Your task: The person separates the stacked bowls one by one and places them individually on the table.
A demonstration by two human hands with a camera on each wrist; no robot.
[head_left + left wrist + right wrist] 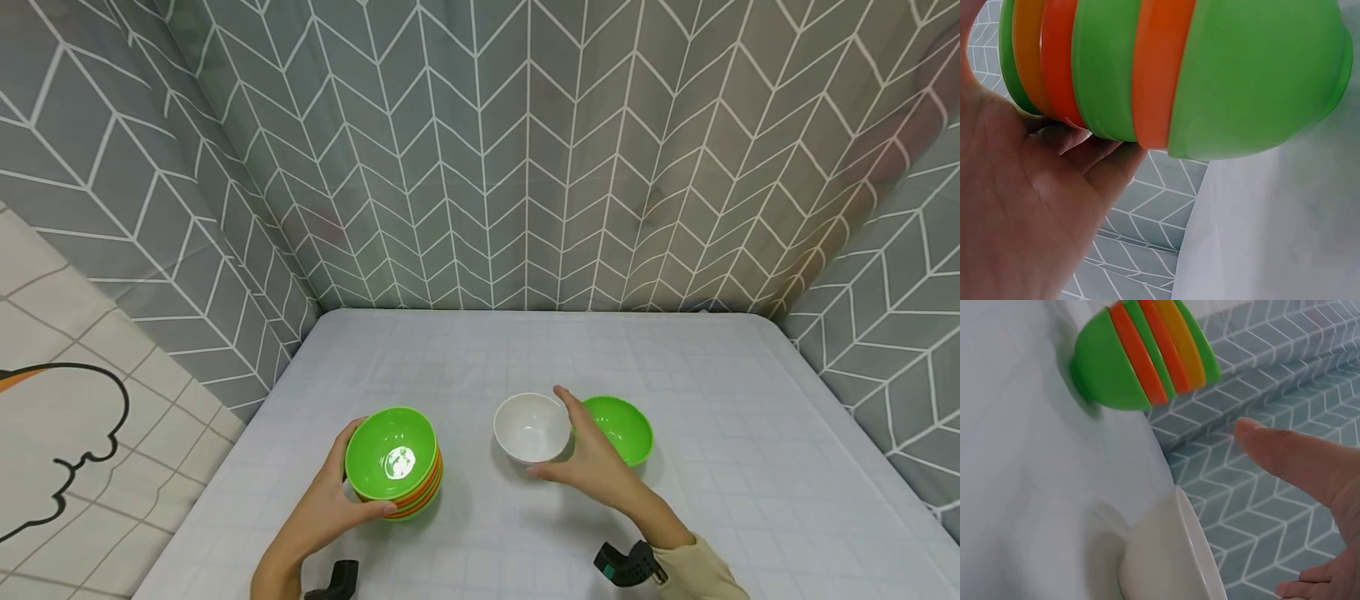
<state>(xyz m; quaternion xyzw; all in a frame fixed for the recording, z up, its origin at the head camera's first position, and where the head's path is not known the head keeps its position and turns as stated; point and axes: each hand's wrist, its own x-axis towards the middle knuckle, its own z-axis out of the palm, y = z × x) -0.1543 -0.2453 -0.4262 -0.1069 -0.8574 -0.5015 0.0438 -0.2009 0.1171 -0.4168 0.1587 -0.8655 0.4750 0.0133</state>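
My left hand (326, 504) grips a stack of bowls (390, 454), thumb on the near side and fingers round the left. Green, orange-red and yellow-orange bowls (1104, 75) show in layers in the left wrist view, a green one at each end. A white bowl (525, 427) sits upright right of the stack. Over its right side my right hand (592, 467) reaches with thumb and fingers spread. In the right wrist view the thumb stands apart from the white bowl's rim (1197, 544). Behind this hand, a single green bowl (630, 427) is partly hidden.
The bowls stand on a table with a white cloth (720, 467). Patterned grey curtains (525, 167) hang behind it and at both sides. Black wrist devices (628, 564) show near the front edge of the view.
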